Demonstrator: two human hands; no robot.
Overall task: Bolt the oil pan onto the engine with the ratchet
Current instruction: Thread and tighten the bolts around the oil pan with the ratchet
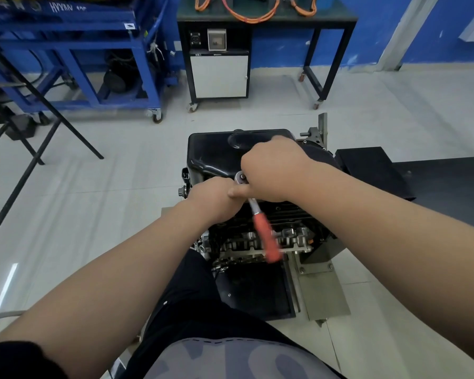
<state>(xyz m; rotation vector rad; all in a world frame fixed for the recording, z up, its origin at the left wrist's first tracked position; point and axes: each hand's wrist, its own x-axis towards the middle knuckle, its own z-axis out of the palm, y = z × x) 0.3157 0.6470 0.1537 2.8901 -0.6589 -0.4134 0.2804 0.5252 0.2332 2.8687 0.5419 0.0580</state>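
Pale floor tiles (107,187) run back to a blue wall (372,36) in what looks like a workshop. On the left stands a big blue steel cart (74,58) on casters. Beside it, against the wall, is a black wheeled bench whose tabletop (337,12) carries loops of orange cable (253,19), with a white cabinet (219,75) tucked under it.

Closer in, right in front of the person, an engine (244,242) sits upside down on a grey metal stand (322,291), its valve gear facing the person's legs. The black oil pan (211,153) lies on top of the engine, on the far side of both hands.

Both bare forearms reach in over the engine, and the hands meet at the near edge of the pan. The right hand (274,170) is curled over the ratchet (266,236) just below its chrome head, so its grip is clamped on the tool, and its thumb reaches across to touch the left hand (216,198). The left hand's fingers bend down out of sight next to the ratchet head, and I cannot tell whether its grip holds anything. The ratchet's orange handle slants back toward the person, free of both hands and blurred.
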